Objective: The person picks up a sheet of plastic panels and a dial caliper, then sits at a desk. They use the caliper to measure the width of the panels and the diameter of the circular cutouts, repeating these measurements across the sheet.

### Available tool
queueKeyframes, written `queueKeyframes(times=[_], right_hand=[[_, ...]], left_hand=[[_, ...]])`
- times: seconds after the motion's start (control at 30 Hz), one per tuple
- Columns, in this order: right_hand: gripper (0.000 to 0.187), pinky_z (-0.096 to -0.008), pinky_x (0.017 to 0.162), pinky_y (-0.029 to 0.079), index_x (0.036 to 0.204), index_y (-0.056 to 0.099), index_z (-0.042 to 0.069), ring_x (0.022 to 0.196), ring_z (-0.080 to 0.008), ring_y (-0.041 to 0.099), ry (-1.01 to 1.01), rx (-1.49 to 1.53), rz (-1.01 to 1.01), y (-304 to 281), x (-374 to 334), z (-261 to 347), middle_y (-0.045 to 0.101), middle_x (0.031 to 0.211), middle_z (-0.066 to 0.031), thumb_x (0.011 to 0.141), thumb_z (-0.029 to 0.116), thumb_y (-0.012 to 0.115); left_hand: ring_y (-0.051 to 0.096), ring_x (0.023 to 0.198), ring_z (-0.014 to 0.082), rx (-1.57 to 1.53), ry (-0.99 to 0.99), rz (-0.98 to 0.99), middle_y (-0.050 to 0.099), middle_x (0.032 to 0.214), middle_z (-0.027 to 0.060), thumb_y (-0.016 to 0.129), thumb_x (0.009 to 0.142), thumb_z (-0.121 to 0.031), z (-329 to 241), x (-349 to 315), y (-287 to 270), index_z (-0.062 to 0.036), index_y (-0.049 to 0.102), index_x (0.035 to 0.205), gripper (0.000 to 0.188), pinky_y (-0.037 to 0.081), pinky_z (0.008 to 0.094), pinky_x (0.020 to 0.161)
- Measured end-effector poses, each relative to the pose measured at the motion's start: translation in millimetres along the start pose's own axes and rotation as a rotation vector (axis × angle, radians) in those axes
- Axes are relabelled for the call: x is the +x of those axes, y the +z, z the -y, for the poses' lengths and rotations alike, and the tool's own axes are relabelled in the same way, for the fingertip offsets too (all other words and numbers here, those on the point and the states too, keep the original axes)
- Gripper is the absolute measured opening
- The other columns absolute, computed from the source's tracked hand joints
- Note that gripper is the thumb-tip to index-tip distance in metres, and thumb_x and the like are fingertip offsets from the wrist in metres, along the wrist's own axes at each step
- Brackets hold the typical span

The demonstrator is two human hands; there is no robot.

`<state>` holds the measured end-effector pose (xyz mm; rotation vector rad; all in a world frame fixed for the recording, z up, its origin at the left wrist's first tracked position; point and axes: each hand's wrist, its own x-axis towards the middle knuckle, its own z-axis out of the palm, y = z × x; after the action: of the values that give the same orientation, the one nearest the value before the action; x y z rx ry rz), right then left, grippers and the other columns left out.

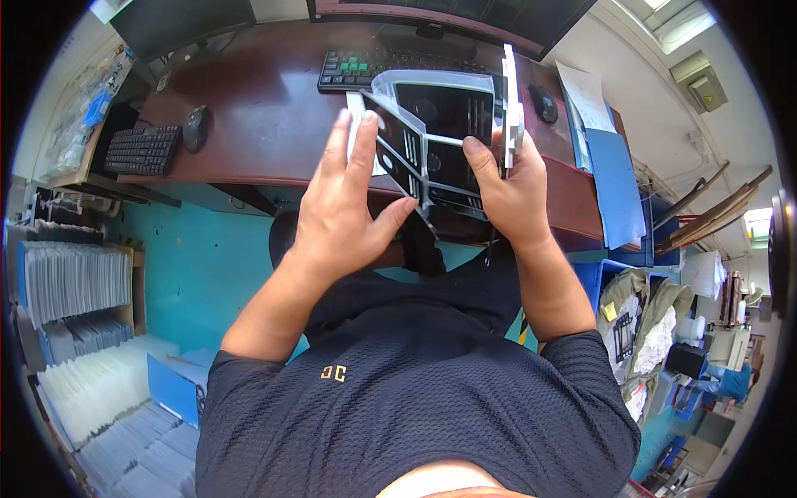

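Note:
My right hand (516, 187) grips a black panel in a clear plastic sleeve (448, 112), its thumb lying on the front. A thin upright piece with a white edge (509, 100) stands between that hand's thumb and fingers. To the left, a tilted black panel with white slots and round marks (398, 149) leans at an angle against the sleeve. My left hand (336, 203) holds this panel from its left side, with the fingers stretched upward and the thumb on its lower edge. The panel's back is hidden.
A dark red desk (249, 100) carries a keyboard with green keys (357, 68), a second keyboard (143, 149), and mice (197, 127), (544, 104). Monitors (183, 25) stand behind. A blue folder (614, 187) overhangs the right side. Stacked clear sheets (79, 278) are at left.

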<state>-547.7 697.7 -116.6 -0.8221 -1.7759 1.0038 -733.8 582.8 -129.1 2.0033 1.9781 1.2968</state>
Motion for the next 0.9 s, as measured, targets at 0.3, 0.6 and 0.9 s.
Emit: queueKeyframes(times=[0.3,0.6,0.9], right_hand=[[0.022,-0.0202,0.061,0.040,0.101,0.057,0.003,0.069,-0.0039,0.047,-0.131,-0.125,0.056,-9,-1,13,0.055,0.077,0.0038,0.094,0.016,0.072],[0.023,-0.0191,0.060,0.040,0.099,0.058,0.004,0.068,-0.0032,0.049,0.047,0.124,0.115,2,-8,17,0.055,0.076,0.0051,0.092,0.018,0.074],[0.020,-0.0197,0.059,0.039,0.097,0.058,0.004,0.069,-0.0023,0.047,0.048,0.074,-0.014,15,-11,-8,0.054,0.077,0.0057,0.093,0.017,0.074]], left_hand=[[0.063,0.103,0.0344,-0.245,-0.059,0.052,0.060,0.128,0.0223,0.075,0.077,-0.012,-23,-10,-9,0.0028,0.047,0.142,0.073,0.048,0.0407,0.097],[0.060,0.097,0.0125,-1.395,-0.680,0.118,0.061,0.104,0.0059,0.071,0.089,-0.006,17,3,29,-0.0061,0.048,0.108,0.030,0.050,0.0274,0.084],[0.056,0.118,0.0196,-1.276,-0.685,-0.024,0.050,0.132,0.0170,0.072,0.089,-0.005,-3,-7,48,-0.0037,0.039,0.123,0.047,0.047,0.0322,0.100]])
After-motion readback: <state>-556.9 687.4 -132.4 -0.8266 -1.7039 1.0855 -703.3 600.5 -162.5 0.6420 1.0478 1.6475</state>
